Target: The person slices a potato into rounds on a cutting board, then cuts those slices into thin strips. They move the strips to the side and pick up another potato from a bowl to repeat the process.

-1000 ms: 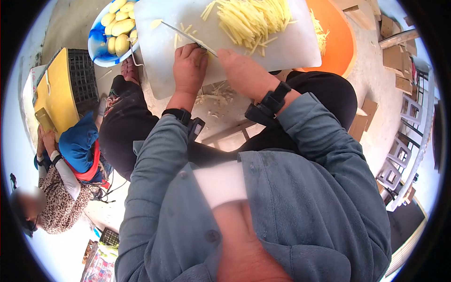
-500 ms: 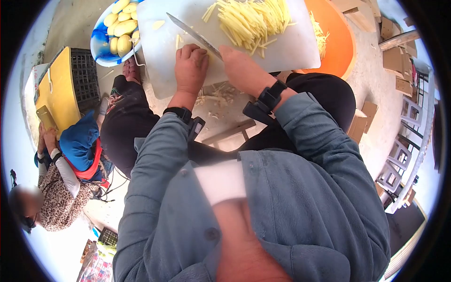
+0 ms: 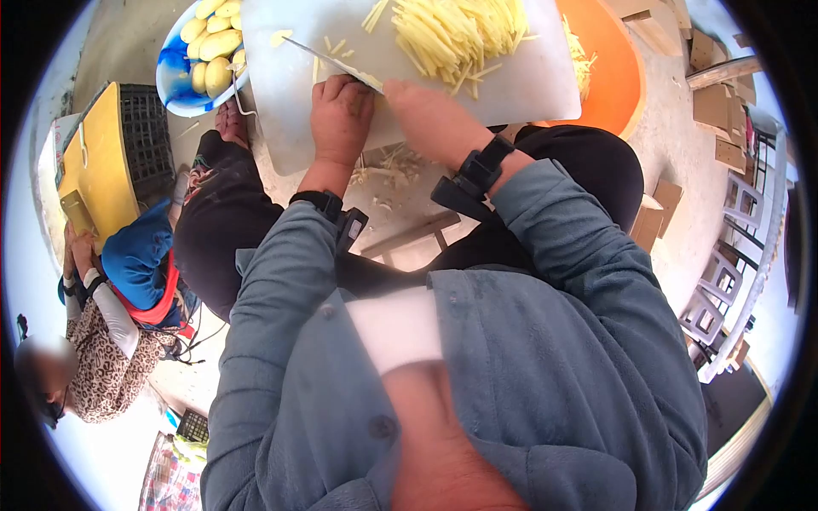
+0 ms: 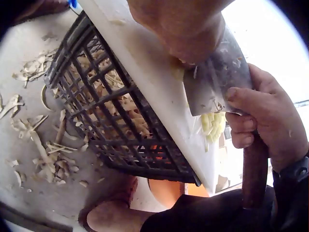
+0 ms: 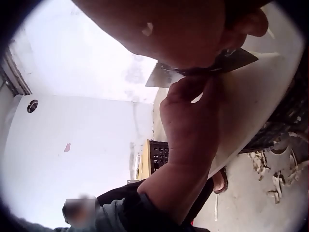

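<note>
My right hand (image 3: 430,119) grips a cleaver (image 4: 212,82) by its dark wooden handle (image 4: 255,174), thumb against the broad steel blade. The fingers of my left hand (image 3: 341,123) are bent over a pale potato piece (image 4: 178,75), mostly hidden beneath them. In the head view the blade runs just past the left fingertips, seen nearly edge-on. Both hands work at the near edge of a white cutting board (image 3: 537,98). A heap of potato strips (image 3: 464,38) lies on the board's far right side. By the blade tip lies a thin potato slice (image 3: 279,37).
A blue-and-white basin (image 3: 175,72) of peeled potatoes stands left of the board. An orange basin (image 3: 618,94) with strips is at the right. Under the board is a black crate (image 4: 111,96) with peelings; more peelings (image 4: 46,150) litter the floor. Another person (image 3: 106,358) sits at the left.
Half a second ago the blade stood farther from the left fingertips; now it is back close against them. The left hand stays in nearly the same place on the board.
</note>
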Tool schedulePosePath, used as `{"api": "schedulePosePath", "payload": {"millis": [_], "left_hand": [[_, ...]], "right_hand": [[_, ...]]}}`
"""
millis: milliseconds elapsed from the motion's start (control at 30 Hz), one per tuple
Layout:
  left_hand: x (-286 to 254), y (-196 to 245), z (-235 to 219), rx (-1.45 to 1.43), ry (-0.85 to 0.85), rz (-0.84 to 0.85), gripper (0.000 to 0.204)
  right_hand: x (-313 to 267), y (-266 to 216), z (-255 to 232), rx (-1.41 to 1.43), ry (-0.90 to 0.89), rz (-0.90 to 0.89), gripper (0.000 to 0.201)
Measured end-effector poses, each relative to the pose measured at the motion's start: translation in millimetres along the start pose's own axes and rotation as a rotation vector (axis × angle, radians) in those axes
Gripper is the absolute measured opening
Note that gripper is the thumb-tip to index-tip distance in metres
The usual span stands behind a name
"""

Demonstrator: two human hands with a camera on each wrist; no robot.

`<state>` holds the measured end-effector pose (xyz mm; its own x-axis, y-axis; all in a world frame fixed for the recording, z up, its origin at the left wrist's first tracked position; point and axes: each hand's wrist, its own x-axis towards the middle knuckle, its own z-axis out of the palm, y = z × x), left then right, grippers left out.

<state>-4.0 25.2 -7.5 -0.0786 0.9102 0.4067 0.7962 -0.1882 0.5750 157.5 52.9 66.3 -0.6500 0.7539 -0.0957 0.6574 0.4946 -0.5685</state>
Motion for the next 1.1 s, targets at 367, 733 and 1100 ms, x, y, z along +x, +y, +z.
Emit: {"api": "schedulePosePath", "payload": {"millis": [367, 733, 1100], "left_hand": [[-2, -2, 0, -0.025, -0.002, -0.011, 0.015], [-3, -1, 1, -0.04, -0.001, -0.04, 0.014], [-5, -5, 1, -0.075, 0.001, -0.035, 0.013]], "right_hand": [[-8, 0, 0, 0.014, 0.078, -0.002, 0.022], [-1, -5, -2, -0.004, -0.041, 0.029, 0.025], [-4, 1, -1, 0.03, 0.078, 0.036, 0.022]]}}
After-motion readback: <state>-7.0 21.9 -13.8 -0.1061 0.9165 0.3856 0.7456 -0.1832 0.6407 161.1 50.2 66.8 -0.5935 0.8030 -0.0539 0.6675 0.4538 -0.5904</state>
